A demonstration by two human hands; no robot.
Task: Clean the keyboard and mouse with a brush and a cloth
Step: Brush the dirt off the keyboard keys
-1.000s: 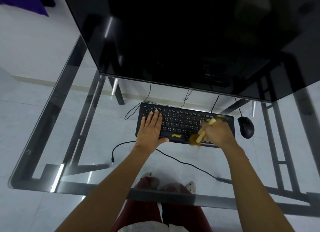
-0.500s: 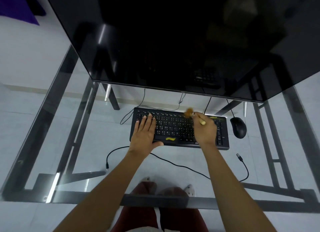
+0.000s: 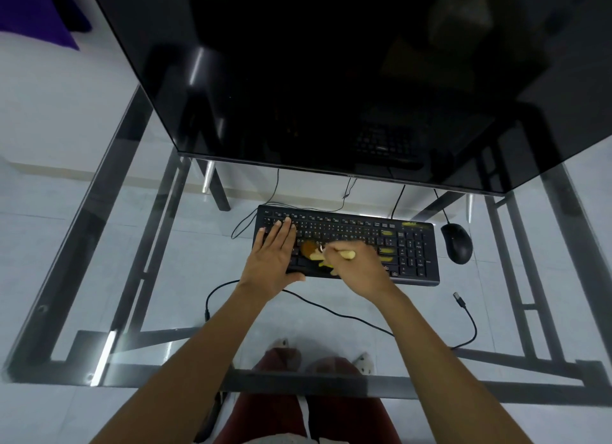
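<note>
2 hands on keyboard: left hand flat, right hand holding brush (blurred).

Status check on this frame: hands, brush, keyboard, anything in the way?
Left hand flat on keyboard, steadying. Right hand grips brush, bristles on centre keys. Mouse untouched, right of keyboard. No cloth in view, nothing in the way.

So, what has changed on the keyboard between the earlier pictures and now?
The right hand has swept the brush from the keyboard's top row down to its lower middle, bristles beside the left hand. That hand stays flat on the left keys; the mouse is untouched.
</note>
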